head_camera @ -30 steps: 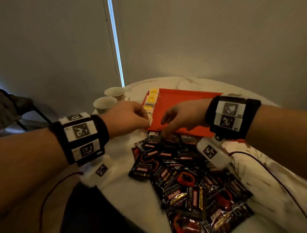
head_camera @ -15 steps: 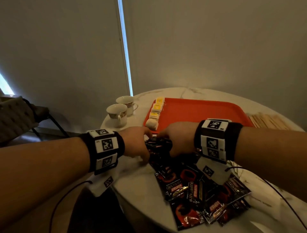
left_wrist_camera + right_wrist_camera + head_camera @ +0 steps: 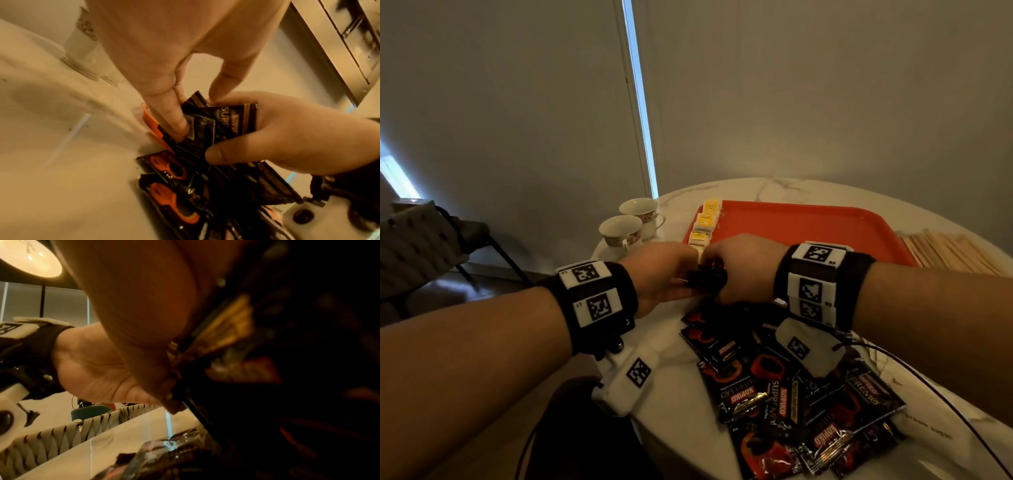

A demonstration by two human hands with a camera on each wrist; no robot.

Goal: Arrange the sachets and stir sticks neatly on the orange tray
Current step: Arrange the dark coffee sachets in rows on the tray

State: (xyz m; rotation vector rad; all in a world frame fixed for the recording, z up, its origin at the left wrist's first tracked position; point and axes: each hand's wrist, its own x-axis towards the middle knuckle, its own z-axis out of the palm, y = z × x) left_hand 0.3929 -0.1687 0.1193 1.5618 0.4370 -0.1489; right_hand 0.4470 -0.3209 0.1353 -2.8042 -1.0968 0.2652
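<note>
Both hands meet over the marble table, gathering a bunch of black Kopiko coffee sachets. The right hand curls its fingers and thumb round the bunch, while the left hand pinches the same bunch from the other side, index finger pressed on a sachet face. Just beyond the knuckles lies the orange tray, with yellow-labelled sachets lined along its edge nearest the left hand. The loose sachet pile spreads below the right wrist. Wooden stir sticks lie outward of the right forearm, two teacups beyond the left hand.

Plain grey walls flank a bright window slit; a woven chair stands left.
</note>
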